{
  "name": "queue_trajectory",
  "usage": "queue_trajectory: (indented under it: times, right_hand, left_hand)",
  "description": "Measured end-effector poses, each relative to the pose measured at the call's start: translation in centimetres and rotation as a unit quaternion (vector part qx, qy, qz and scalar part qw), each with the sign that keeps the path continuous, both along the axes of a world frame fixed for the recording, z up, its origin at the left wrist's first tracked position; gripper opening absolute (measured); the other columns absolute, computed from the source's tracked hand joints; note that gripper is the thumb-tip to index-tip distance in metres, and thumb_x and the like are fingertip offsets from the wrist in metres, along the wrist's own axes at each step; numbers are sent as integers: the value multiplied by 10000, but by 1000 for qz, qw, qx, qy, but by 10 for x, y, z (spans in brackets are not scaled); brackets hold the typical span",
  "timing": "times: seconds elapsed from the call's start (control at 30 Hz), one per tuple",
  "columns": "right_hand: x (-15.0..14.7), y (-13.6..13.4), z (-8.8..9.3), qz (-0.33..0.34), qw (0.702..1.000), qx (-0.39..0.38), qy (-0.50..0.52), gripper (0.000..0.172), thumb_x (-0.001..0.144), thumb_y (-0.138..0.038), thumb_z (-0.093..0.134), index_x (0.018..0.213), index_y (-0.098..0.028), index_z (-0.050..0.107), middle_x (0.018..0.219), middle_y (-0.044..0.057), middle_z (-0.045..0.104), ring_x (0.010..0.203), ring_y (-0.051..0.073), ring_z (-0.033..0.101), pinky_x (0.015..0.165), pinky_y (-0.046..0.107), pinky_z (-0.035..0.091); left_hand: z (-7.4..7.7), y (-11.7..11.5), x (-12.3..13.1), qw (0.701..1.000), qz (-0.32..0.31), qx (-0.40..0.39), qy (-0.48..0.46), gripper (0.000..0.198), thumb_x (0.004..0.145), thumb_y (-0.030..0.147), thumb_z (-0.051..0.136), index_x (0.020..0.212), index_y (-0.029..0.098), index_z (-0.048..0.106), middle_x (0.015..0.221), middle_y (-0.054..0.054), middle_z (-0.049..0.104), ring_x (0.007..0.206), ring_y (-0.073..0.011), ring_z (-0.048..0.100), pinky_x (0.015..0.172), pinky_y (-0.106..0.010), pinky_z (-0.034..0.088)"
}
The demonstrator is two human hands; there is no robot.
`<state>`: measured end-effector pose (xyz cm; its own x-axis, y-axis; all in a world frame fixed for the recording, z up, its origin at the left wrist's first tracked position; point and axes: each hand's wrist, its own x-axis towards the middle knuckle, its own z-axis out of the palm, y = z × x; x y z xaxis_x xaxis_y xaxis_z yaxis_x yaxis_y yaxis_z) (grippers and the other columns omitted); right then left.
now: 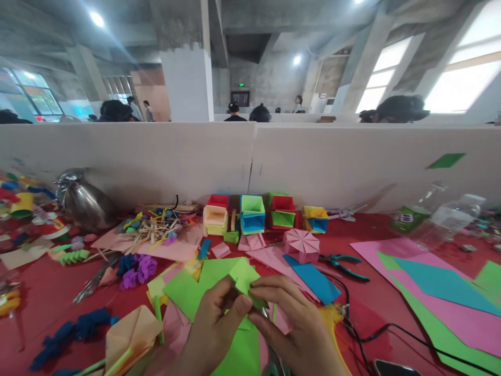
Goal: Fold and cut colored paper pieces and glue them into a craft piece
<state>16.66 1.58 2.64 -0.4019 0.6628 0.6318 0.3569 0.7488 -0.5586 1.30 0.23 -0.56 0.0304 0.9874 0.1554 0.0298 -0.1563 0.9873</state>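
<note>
Both my hands meet low in the middle of the head view, over a red table (47,297). My left hand (213,326) and my right hand (291,326) pinch a small folded piece of green paper (245,277) between thumbs and fingers. Under the hands lie flat green sheets (191,292) and pink paper. Behind them stands a row of folded paper boxes (252,214) in red, green, blue and yellow, and a pink folded rosette (301,244).
Green-handled pliers (344,265) lie right of the rosette. Large pink, green and blue sheets (442,292) cover the right side, behind them plastic bottles (450,216). A metal kettle (84,201) and wooden sticks (156,227) sit at left. A white partition (250,156) closes the back.
</note>
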Motion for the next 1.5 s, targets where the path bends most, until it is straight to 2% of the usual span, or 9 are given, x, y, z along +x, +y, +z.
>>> queue_trajectory:
  times: [0.13, 0.27, 0.77, 0.9, 1.03, 1.13, 1.23, 1.37, 1.5]
  right_hand:
    - [2, 1, 3, 10, 998, -66, 21, 131, 773, -194, 663, 898, -223, 639, 896, 31, 664, 845, 160, 637, 742, 227, 519]
    - [-1, 2, 2, -8, 996, -81, 35, 141, 779, -169, 641, 907, -226, 633, 867, 24, 670, 825, 161, 646, 728, 227, 526]
    - [-4, 4, -8, -75, 994, 76, -26, 268, 793, -104, 536, 1021, -190, 648, 943, 77, 699, 856, 172, 668, 732, 238, 560]
    - [-9, 5, -18, -145, 973, 169, -58, 292, 792, -116, 539, 1059, -181, 637, 922, 93, 707, 833, 226, 658, 729, 347, 553]
    - [-14, 5, -29, -178, 966, 171, -72, 278, 817, -146, 550, 1079, -180, 635, 836, 93, 692, 738, 225, 645, 648, 350, 549]
    - [-19, 4, -35, -171, 972, 156, -52, 293, 842, -125, 516, 1115, -168, 613, 840, 95, 668, 750, 199, 647, 639, 291, 551]
    - [-22, 5, -40, -159, 975, 151, -40, 305, 856, -119, 497, 1144, -173, 584, 885, 95, 653, 797, 185, 645, 673, 260, 548]
    - [-23, 6, -42, -170, 974, 144, -33, 371, 845, -89, 465, 1195, -193, 534, 907, 88, 626, 804, 183, 632, 675, 259, 546]
    - [-21, 7, -42, -184, 975, 118, -48, 461, 796, -69, 433, 1238, -184, 490, 946, 98, 600, 828, 204, 620, 655, 274, 551]
  left_hand:
    - [3, -2, -6, 994, -9, 42, 103, 359, 828, 406, 516, 589, 202, 343, 523, 69, 352, 499, -89, 344, 470, -199, 257]
    - [8, -3, -7, 980, 10, 73, 186, 340, 857, 368, 474, 597, 210, 323, 527, 62, 388, 506, -100, 405, 495, -203, 281]
    - [11, -1, -10, 955, 47, 122, 267, 256, 851, 307, 495, 623, 209, 432, 549, 29, 551, 532, -124, 561, 520, -185, 383]
    - [6, -3, -4, 920, 95, 167, 341, 198, 831, 196, 474, 636, 219, 450, 539, 14, 581, 504, -137, 581, 493, -200, 381]
    - [-7, -2, 1, 888, 141, 171, 402, 130, 794, 145, 465, 710, 217, 534, 571, -18, 635, 534, -181, 626, 497, -233, 409]
    - [-12, 2, 3, 904, 156, 136, 373, 223, 804, 174, 456, 986, 176, 586, 782, -83, 726, 689, -224, 688, 588, -270, 485]
    - [-12, 6, 4, 938, 138, 108, 298, 402, 845, 208, 407, 1230, 127, 492, 1054, -146, 692, 876, -236, 681, 707, -301, 517]
    - [-13, 6, 4, 967, 74, 68, 235, 476, 877, 175, 339, 1343, 90, 369, 1017, -148, 704, 803, -223, 690, 671, -315, 531]
    - [-18, 3, 5, 963, 61, 106, 242, 521, 841, 120, 353, 1361, 79, 343, 1290, -173, 541, 1123, -240, 565, 893, -357, 481]
